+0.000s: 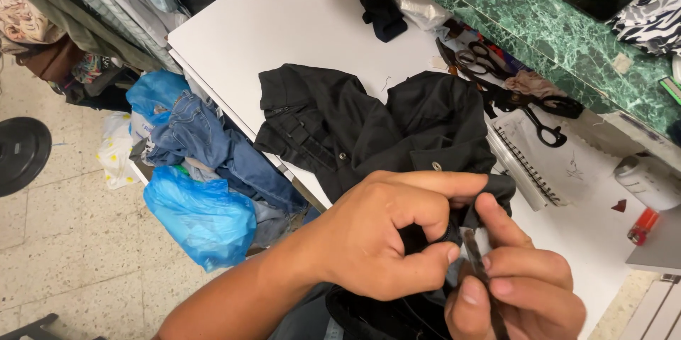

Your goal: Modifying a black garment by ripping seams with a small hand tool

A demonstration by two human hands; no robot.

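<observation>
Head view. We saw the left hand pinching a fold of the black fabric garment, fingers closed tight on the cloth at the near edge of the white worktop. The right hand was closed around a slim dark metal tool, its tip set against the pinched fold; what kind of tool it was we could not tell. The rest of the garment lay spread across the worktop, just beyond the hands. Black-handled scissors lay to the far right beside a spiral-bound notebook. In our judgement, the work went best with the fold held taut and the tip guided in short, shallow strokes, away from the left fingers.
</observation>
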